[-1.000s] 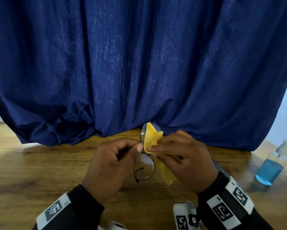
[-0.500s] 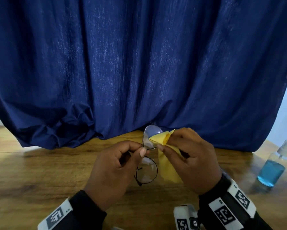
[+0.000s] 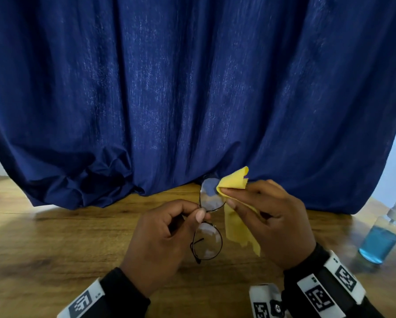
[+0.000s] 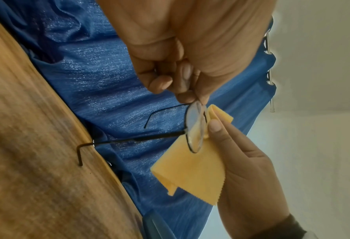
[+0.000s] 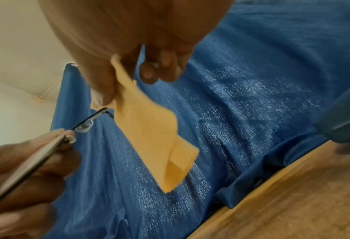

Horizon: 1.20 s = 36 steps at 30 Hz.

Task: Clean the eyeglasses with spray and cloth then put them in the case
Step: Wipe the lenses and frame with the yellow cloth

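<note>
Thin black round-rimmed eyeglasses (image 3: pixel 207 241) (image 4: pixel 194 129) stand on end above the wooden table (image 3: pixel 54 249), one lens over the other. My left hand (image 3: pixel 200 213) pinches them at the bridge between thumb and forefinger (image 5: pixel 64 135). My right hand (image 3: pixel 224 196) pinches a yellow cloth (image 3: pixel 234 183) (image 4: pixel 192 168) (image 5: pixel 151 137) against the right rim of the upper lens; the cloth's tail hangs down beside the lower lens. The temples stick out toward the curtain in the left wrist view. No case is in sight.
A clear spray bottle of blue liquid (image 3: pixel 382 237) stands on the table at the right. A dark blue curtain (image 3: pixel 192 88) hangs close behind the hands and bunches on the tabletop. A white tagged device (image 3: pixel 264 301) lies at the near edge.
The cloth has slid off the upper lens to its right rim, baring the glass. My right hand has shifted right; the left keeps its pinch on the bridge.
</note>
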Tool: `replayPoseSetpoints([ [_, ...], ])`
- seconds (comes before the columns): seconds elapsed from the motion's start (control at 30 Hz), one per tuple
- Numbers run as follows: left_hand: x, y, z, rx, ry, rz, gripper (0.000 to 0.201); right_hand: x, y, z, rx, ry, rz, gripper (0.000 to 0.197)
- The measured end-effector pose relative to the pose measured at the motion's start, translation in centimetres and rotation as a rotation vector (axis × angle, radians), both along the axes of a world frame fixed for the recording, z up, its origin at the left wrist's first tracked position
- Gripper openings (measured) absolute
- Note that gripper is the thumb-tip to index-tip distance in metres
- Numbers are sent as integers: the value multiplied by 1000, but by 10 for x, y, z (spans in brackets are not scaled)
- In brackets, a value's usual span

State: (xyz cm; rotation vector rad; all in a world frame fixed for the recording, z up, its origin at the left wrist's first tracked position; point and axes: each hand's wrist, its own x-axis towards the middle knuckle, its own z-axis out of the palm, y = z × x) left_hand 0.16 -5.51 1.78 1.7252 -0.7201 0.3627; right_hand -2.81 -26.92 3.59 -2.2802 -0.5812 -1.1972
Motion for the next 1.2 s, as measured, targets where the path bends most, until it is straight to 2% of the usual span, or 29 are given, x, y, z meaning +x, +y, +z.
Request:
replayPoseSetpoints([
  [0.1, 3, 2, -1, -12, 7, 16, 11, 1, 5, -3, -128, 71, 96, 22],
  [0.2, 3, 1, -1, -3, 8, 6, 11, 3, 2, -3, -64, 27, 50, 11],
  [0.27, 1, 1, -1, -2, 3, -1, 12, 1, 2, 0, -36, 32, 20, 23],
  [0.33, 2, 1, -2, -8, -2, 2, 12, -1, 6, 1, -102, 64, 68, 36],
  [0.4, 2, 2, -1, -1, -13, 8, 12, -2, 7, -2, -149, 77, 116, 35],
  [0.47, 3, 1, -1, 8, -18, 11, 11, 2, 2, -3, -105, 62, 80, 32],
  [0.53, 2, 0, -1, 6, -22, 12, 11, 3, 1, -1, -76, 72, 28, 38],
  [0.7, 2, 0, -2, 24, -35, 9, 10, -2, 4, 0, -139, 129, 169, 41],
  [0.87, 3, 0, -2, 33, -16, -6, 12, 1, 4, 2, -113, 144, 49, 47],
  [1.0, 4, 1, -3, 42, -28, -1, 11, -3, 6, 1, -150, 184, 150, 40],
  [1.07, 3, 1, -3, 61, -43, 10, 13, -3, 2, 1, -113, 147, 133, 36],
  [1.2, 2, 0, -2, 47, -41, -20, 13, -3, 3, 3, -85, 160, 43, 50],
])
